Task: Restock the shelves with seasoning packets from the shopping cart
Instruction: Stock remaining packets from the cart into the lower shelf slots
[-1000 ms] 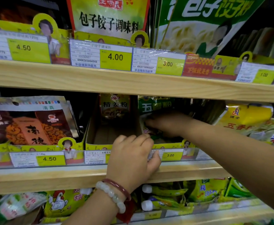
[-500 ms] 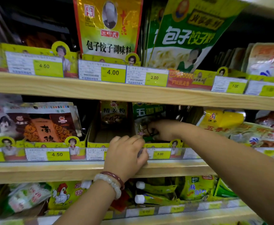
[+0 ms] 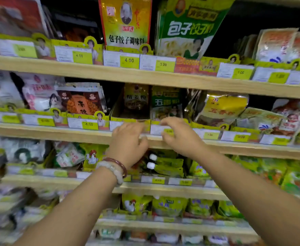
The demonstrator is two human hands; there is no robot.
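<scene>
Both hands hover at the front lip of the middle shelf [image 3: 74, 134], the left hand [image 3: 129, 144] and right hand [image 3: 179, 137] loosely spread and holding nothing. The green seasoning packets [image 3: 167, 103] stand upright in their tray just behind the right hand's fingers. To do this well, I would square the front packet upright, label forward, before fetching more; the cart is out of view.

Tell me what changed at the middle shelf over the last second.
The right hand came back out of the green-packet box, where it had been reaching among the green seasoning packets, and now hovers empty at the shelf's price-tag rail. The left hand, wearing bead bracelets, stayed at the wooden shelf edge. The brown packets in the neighbouring cardboard box look unmoved.
</scene>
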